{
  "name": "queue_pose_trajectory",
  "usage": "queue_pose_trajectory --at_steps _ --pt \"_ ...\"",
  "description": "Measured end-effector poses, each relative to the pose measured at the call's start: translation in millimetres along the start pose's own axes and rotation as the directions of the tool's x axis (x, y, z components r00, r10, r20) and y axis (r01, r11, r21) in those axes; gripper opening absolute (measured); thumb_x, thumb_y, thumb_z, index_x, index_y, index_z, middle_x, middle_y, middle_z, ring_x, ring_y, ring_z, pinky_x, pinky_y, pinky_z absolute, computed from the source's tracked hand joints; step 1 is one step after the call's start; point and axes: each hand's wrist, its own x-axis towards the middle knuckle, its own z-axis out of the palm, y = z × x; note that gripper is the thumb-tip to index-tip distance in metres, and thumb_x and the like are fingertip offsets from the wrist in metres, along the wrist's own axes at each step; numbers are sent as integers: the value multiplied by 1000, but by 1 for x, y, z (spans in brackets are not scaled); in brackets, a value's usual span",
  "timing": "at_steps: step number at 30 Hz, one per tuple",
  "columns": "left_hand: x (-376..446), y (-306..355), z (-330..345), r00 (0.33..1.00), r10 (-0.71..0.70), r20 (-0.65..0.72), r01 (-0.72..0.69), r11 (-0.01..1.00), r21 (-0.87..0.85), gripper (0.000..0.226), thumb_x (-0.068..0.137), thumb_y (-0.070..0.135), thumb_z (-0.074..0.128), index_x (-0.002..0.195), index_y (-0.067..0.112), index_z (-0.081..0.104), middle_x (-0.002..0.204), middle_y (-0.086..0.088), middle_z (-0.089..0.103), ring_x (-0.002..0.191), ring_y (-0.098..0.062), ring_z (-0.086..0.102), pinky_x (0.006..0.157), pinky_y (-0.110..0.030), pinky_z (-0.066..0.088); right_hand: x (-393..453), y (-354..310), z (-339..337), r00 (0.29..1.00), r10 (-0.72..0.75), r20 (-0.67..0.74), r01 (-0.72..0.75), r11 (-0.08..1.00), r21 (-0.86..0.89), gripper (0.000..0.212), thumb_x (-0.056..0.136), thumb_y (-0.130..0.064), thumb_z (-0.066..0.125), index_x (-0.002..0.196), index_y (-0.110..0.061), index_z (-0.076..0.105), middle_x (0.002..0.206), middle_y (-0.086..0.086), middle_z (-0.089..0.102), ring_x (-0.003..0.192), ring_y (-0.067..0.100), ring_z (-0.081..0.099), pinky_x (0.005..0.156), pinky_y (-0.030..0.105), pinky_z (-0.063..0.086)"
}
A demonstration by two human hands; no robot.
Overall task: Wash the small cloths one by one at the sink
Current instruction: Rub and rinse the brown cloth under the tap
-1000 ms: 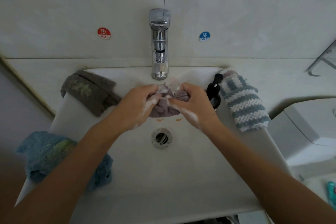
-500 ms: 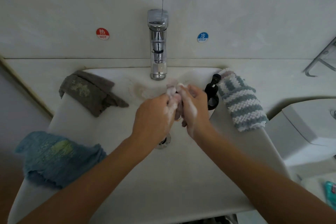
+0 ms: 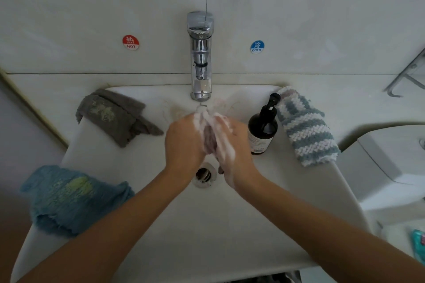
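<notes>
A small mauve cloth [image 3: 209, 139], covered in white foam, is squeezed between my two hands over the white sink [image 3: 161, 232], just below the chrome tap [image 3: 200, 71]. My left hand [image 3: 184, 142] grips it from the left and my right hand [image 3: 227, 145] from the right, both soapy. Most of the cloth is hidden between the palms. A grey cloth [image 3: 115, 116] lies on the sink's back left rim, a blue cloth [image 3: 69, 200] hangs over the left rim, and a blue-and-white striped cloth [image 3: 304, 125] lies on the right rim.
A dark soap pump bottle [image 3: 263, 128] stands right beside my right hand. The drain [image 3: 203, 174] is open below my hands. Hot and cold stickers sit on the wall. A white toilet cistern [image 3: 391, 161] is at the right.
My hands have come together, bunching the spread cloth into a narrow roll between the palms, with more foam on them. The other cloths have not moved.
</notes>
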Motion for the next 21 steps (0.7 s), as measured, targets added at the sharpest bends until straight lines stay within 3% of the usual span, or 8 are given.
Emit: queue_pose_trajectory --at_steps 3,4,5,6,10,15,17,21 --pt "-19 15 -1 997 60 44 -62 997 49 12 89 8 53 90 3 64 59 -4 55 51 -23 56 49 -27 43 23 -5 0 983 178 -46 -173 980 103 32 104 -15 44 94 8 62 58 2 39 54 17 55 42 20 42" --pt "-25 18 4 992 125 34 -126 991 45 17 87 8 49 89 2 65 56 -6 56 47 -22 53 46 -24 40 27 -6 -1 964 258 -61 -247 958 148 33 105 -18 42 107 9 62 64 12 57 64 26 60 51 27 50" --pt "-26 21 6 989 149 13 -149 988 25 21 86 10 45 87 2 65 56 -7 57 46 -20 49 45 -21 36 26 -5 -3 951 302 -64 -287 941 181 32 106 -21 41 107 1 63 80 13 64 67 27 62 58 29 52" --pt "-22 20 7 987 161 5 -161 987 -2 26 87 13 42 87 2 65 56 -7 57 46 -18 48 46 -19 36 23 -1 -5 959 281 -38 -270 947 175 28 106 -23 41 97 -8 64 59 3 58 60 20 60 52 26 49" --pt "0 4 5 997 83 2 -83 994 72 14 93 21 49 81 14 50 59 4 46 54 -22 53 51 -26 37 2 1 -6 988 152 3 -151 985 87 32 103 -22 48 75 -13 59 50 -7 52 36 -3 47 32 11 30" --pt "-22 21 6 995 93 28 -92 995 -22 25 99 17 43 90 2 60 61 -3 53 59 -24 59 60 -38 52 26 4 -3 986 146 -75 -134 981 141 20 103 -18 46 100 -5 61 69 -1 58 53 8 55 42 16 47" --pt "-21 24 2 998 69 6 -67 983 -169 35 97 27 37 83 4 60 57 -3 52 56 -26 59 58 -39 51 24 10 -4 987 141 -73 -130 981 141 17 104 -21 45 98 -12 58 76 -3 59 61 6 57 47 15 48" --pt "-1 4 1 998 63 20 -62 998 -32 19 87 24 51 75 9 55 63 2 49 61 -26 59 57 -36 50 6 5 1 971 236 -26 -232 967 108 28 103 -28 49 84 -12 62 67 -3 52 53 5 51 38 15 37"
